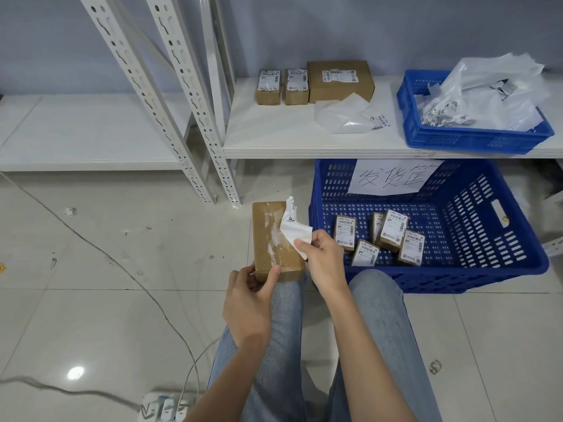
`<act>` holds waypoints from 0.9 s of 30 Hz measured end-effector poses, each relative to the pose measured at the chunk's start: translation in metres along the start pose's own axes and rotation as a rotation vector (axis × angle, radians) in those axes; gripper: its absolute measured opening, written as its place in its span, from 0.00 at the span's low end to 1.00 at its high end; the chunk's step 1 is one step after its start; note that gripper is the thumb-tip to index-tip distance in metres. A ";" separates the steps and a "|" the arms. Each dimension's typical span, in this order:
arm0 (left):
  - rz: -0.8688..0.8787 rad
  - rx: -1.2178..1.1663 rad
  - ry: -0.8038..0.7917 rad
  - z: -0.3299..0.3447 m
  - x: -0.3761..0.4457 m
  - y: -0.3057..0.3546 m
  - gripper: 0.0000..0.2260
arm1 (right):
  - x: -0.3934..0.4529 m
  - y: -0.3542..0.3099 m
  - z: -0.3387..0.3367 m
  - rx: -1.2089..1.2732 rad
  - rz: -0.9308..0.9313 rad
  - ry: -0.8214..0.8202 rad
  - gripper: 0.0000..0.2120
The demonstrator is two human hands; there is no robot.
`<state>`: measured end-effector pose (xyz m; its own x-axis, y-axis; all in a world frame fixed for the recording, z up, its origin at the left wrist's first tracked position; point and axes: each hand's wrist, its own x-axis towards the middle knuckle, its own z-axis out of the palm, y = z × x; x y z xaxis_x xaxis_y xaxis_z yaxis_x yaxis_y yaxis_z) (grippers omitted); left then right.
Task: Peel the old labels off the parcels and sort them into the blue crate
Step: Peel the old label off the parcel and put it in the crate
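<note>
Right hand (323, 260): fingers (304, 245) pinched on white label (294, 231), lifted mostly clear of brown parcel (275, 239), far end still stuck near top edge. Left hand (248, 303): thumb and fingers curled round near end of parcel, held over knee in blue jeans (283, 345). Adhesive residue streaked across parcel's top face. Blue crate (457, 278) on floor just right of parcel, paper sign on back wall, five small labelled parcels (387, 239) inside. On shelf (274, 141) above: three labelled boxes (313, 83), clear bag, second blue crate (475, 141) filled with plastic bags. Power strip (166, 409) on floor, near left.
</note>
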<state>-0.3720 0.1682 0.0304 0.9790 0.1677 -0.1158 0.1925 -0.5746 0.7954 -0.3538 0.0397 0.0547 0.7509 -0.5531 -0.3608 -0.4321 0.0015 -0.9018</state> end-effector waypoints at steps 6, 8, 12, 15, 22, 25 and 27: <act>0.010 -0.006 -0.004 -0.001 -0.001 -0.001 0.27 | 0.002 0.000 0.000 0.031 0.031 0.061 0.10; 0.010 -0.013 -0.006 -0.001 0.000 -0.001 0.27 | 0.002 0.000 0.001 0.033 0.033 0.080 0.07; 0.016 -0.010 -0.007 -0.001 -0.001 0.000 0.27 | 0.006 0.000 0.002 0.019 0.051 0.112 0.06; 0.011 -0.011 -0.011 -0.001 -0.001 0.000 0.28 | 0.007 -0.005 0.000 0.009 0.058 0.115 0.07; -0.009 0.022 -0.008 0.000 0.001 -0.003 0.22 | 0.007 -0.027 0.004 0.098 0.155 -0.050 0.21; -0.002 0.033 -0.023 0.001 0.000 -0.003 0.20 | 0.006 -0.036 0.009 -0.254 0.025 -0.056 0.26; -0.004 0.029 -0.029 0.002 0.000 -0.004 0.18 | 0.008 -0.039 0.020 -0.526 -0.079 0.065 0.26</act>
<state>-0.3723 0.1689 0.0265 0.9797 0.1471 -0.1363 0.1978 -0.5972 0.7773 -0.3213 0.0519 0.0824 0.7659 -0.5852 -0.2664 -0.5803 -0.4508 -0.6783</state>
